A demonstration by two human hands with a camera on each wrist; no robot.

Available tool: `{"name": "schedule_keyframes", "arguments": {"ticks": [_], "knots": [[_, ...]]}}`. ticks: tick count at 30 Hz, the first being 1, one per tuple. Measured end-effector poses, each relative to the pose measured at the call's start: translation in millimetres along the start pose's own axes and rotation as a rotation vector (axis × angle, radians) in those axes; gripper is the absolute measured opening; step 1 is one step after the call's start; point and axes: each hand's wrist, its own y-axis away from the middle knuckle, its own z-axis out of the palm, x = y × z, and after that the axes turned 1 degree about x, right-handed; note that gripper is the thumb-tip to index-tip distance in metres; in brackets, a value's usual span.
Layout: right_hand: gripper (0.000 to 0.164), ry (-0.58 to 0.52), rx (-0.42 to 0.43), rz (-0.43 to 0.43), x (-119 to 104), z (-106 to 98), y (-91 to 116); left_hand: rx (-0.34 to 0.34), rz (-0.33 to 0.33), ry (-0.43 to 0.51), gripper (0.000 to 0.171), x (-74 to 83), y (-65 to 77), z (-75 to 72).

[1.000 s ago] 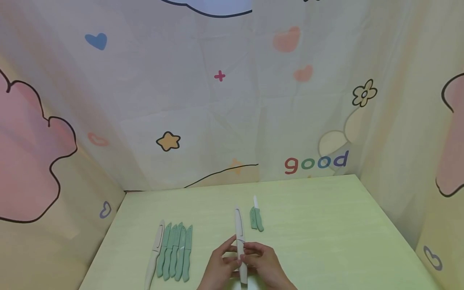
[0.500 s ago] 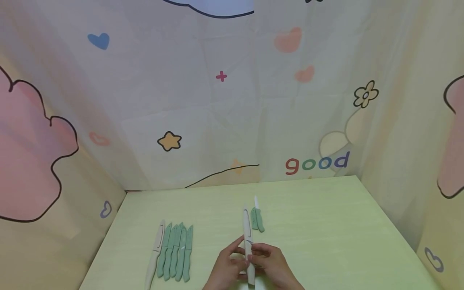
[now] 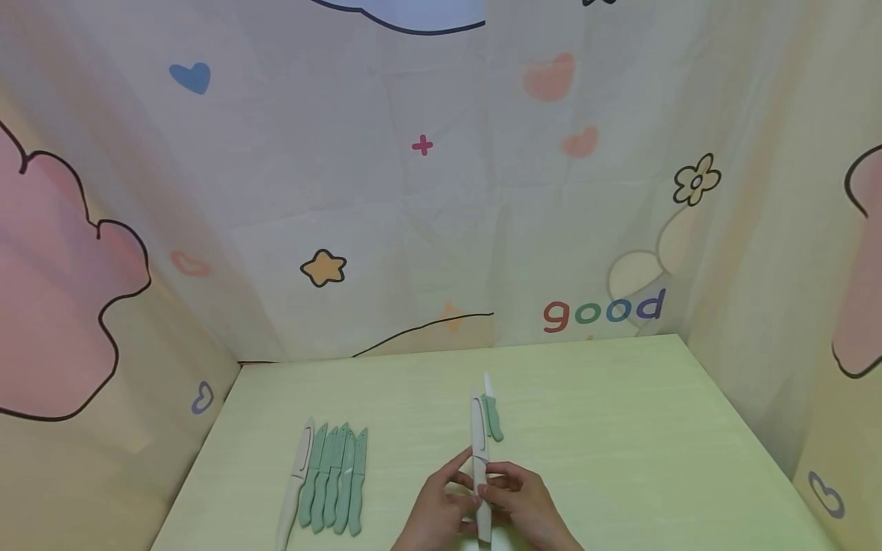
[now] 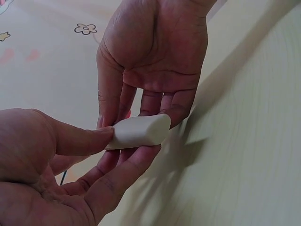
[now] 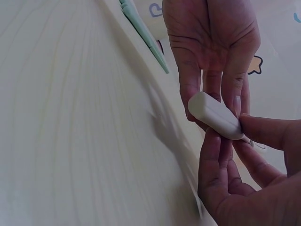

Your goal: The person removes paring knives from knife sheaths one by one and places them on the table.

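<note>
A white knife in a white sheath (image 3: 480, 432) is held up between both hands near the front middle of the table. My left hand (image 3: 441, 499) pinches its handle from the left, thumb on the near side. From the right, my right hand (image 3: 525, 497) pinches the same handle with thumb and fingers. Both wrist views show the blunt butt of the white handle (image 4: 141, 131) among the fingertips. Just behind the sheath tip lies a small green-handled knife (image 3: 492, 417) with a bare white blade; its green sheath beside it is mostly hidden by the held knife.
At the left, several green sheathed knives (image 3: 334, 478) lie side by side in a row. A second white sheathed knife (image 3: 296, 482) lies along their left side. The pale green table (image 3: 654, 451) ends at a patterned curtain (image 3: 372, 168) behind and on both sides.
Both hands have shifted to the right together with the white knife, which now overlaps the small green sheath in the head view. The knives on the table have stayed put.
</note>
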Motion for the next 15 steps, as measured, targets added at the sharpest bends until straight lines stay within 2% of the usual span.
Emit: {"name": "schedule_keyframes", "arguments": {"ticks": [15], "knots": [[0.047,0.034,0.008,-0.03,-4.3,-1.7,6.9,0.0,-0.003,0.017,0.076,-0.2,1.0,5.7]]}}
